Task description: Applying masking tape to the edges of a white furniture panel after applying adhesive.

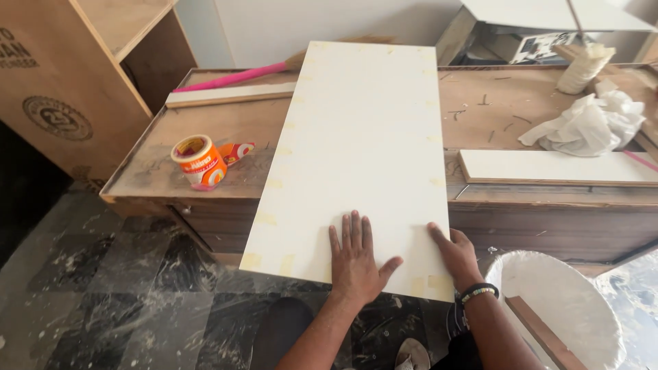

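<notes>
Over at nine o'clock, an orange tin (199,162) is seen lying tipped on the wooden bench (151,171), with a pink-handled broom (229,77) and a white strip (229,95) behind it toward eleven. None of it is touched.

Centre frame, the white laminate panel (360,137) is laid across the bench, its long axis running from six o'clock up to twelve, leaning slightly to one. The near end is carried past the bench edge, out over the marbled floor (103,294), and pale tape patches are dotted along its edges.

The left hand (355,264) is pressed flat on the panel's near end, fingers spread and pointing to twelve, thumb splayed toward three. Nothing is gripped; the palm is simply laid down on the surface.

Just beside it, at four o'clock of the panel's middle, the right hand (456,255) is set on the near right corner, fingers lying on the top face near the edge, a beaded band at the wrist. Whether the edge is curled under cannot be told. Both hands are at the near end; the far end lies well beyond, at twelve.

Further right, a second white board (555,166) and a crumpled white sheet (582,123) are left on the bench, with a white bucket (569,308) at five.
</notes>
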